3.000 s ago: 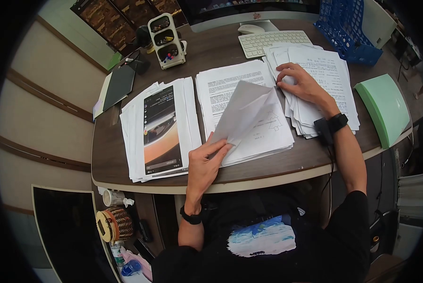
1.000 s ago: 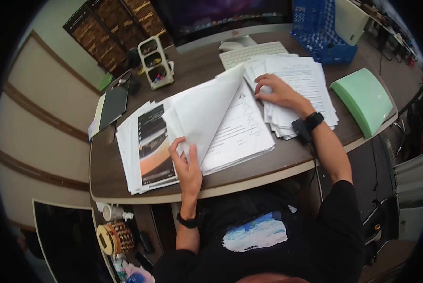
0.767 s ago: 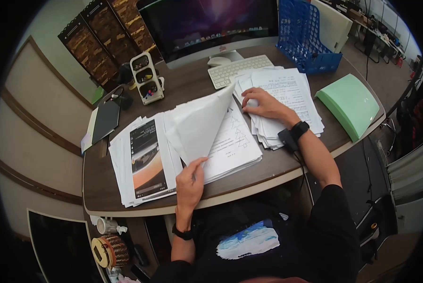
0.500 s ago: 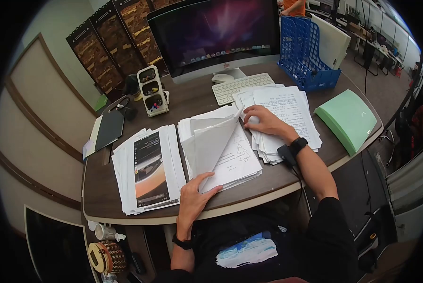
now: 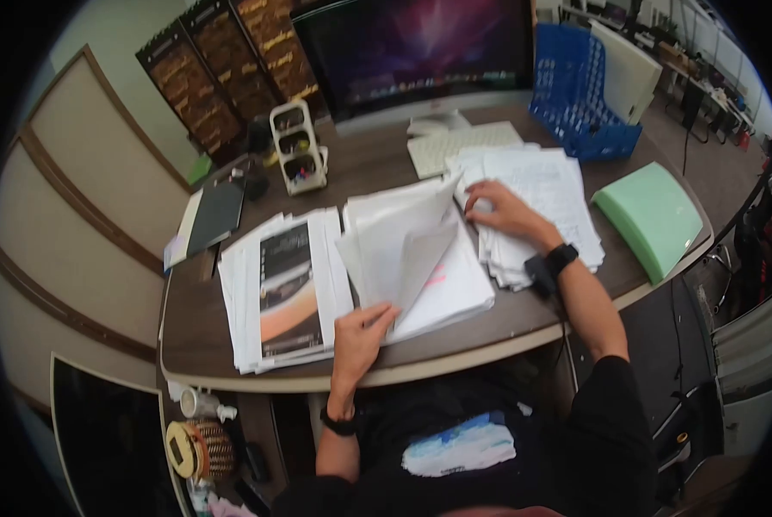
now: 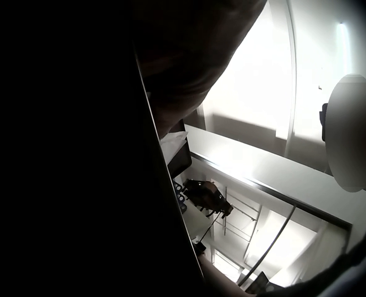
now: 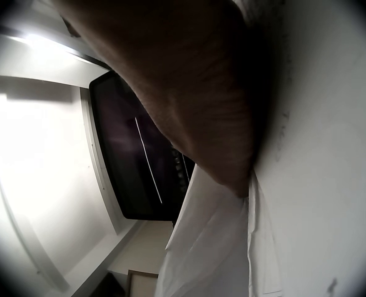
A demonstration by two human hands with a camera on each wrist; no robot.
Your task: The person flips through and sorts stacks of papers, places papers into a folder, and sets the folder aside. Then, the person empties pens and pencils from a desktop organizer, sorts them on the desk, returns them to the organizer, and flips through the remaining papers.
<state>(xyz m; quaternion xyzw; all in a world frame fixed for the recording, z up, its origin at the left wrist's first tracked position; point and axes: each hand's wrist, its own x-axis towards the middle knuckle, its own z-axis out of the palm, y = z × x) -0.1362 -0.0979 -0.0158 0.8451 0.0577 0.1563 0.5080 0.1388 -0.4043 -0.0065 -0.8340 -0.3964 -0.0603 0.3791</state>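
"Atop the middle stack (image 5: 465, 295), what curls up?"
"A loose sheet (image 5: 427, 252), likely light, floppy and easily creased. The left hand (image 5: 358, 343) pinches its lower edge, a sensible hold."
"And the right hand (image 5: 510, 213)?"
"Bent, over the right-hand stack (image 5: 571, 202); blur hides whether it pinches anything."
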